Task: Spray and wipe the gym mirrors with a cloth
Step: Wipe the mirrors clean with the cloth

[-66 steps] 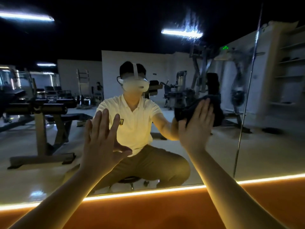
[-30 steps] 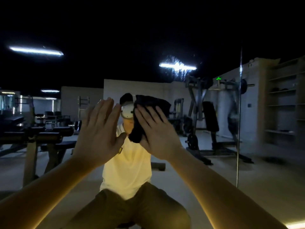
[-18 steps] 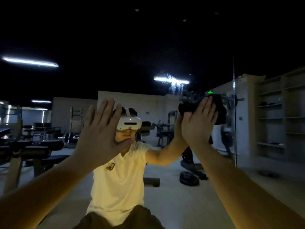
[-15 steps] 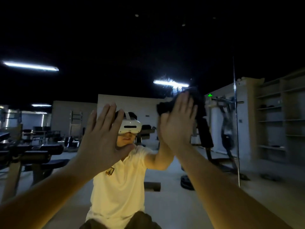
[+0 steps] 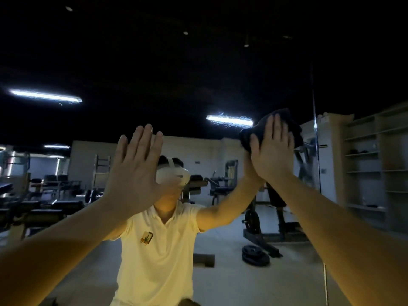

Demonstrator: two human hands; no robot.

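Observation:
A big wall mirror (image 5: 220,69) fills the view and reflects a dim gym and a crouching person in a pale shirt. My right hand (image 5: 270,151) presses a dark cloth (image 5: 289,122) flat against the glass, upper right of centre, fingers pointing up. My left hand (image 5: 134,171) rests flat on the mirror at left of centre, fingers spread, holding nothing. No spray bottle is in view.
A vertical seam (image 5: 314,129) between mirror panels runs just right of the cloth. In the reflection stand weight benches (image 5: 44,204) at left, a plate-loaded machine (image 5: 265,217) at centre right and shelving (image 5: 373,173) at far right. Ceiling strip lights (image 5: 229,120) glare in the glass.
My right hand has swept the cloth across the glass, up from the lower area, left, then right again toward the seam. The view has tilted upward. My left hand stays flat on the mirror.

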